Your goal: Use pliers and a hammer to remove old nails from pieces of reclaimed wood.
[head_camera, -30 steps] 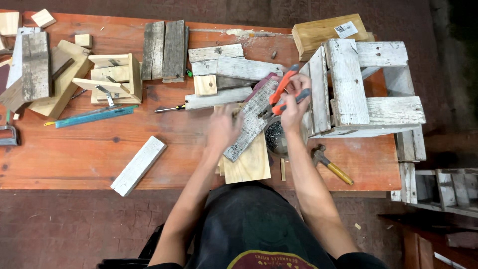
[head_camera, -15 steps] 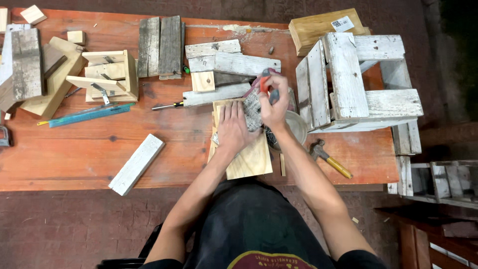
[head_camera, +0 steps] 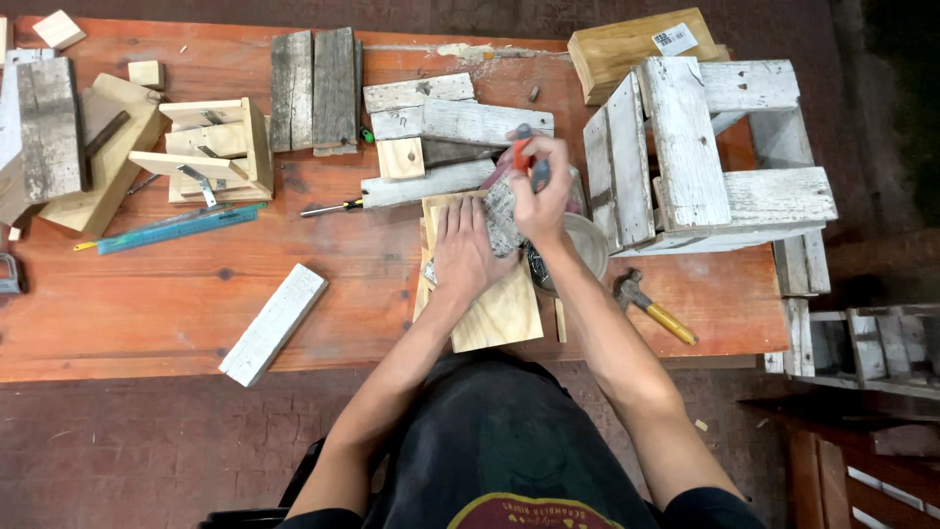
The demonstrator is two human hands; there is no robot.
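My left hand (head_camera: 468, 253) presses flat, fingers spread, on a weathered grey board (head_camera: 501, 211) that lies on a pale plywood piece (head_camera: 499, 313) at the table's near edge. Just to the right, my right hand (head_camera: 541, 196) is closed around red-handled pliers (head_camera: 522, 155), held upright over the far end of the grey board. The pliers' jaws are hidden behind the hand and the board.
A white slatted crate (head_camera: 705, 157) stands right of my hands, with a yellow-handled hammer (head_camera: 654, 309) in front of it. A round tin (head_camera: 587, 245) sits under my right wrist. A white plank (head_camera: 274, 323), a teal ruler (head_camera: 181, 227), a screwdriver (head_camera: 331, 208) and several wood offcuts lie left.
The grey board, earlier slanted across the plywood, now lies more upright under my left hand. My right hand with the pliers moved left, from beside the crate to above the board.
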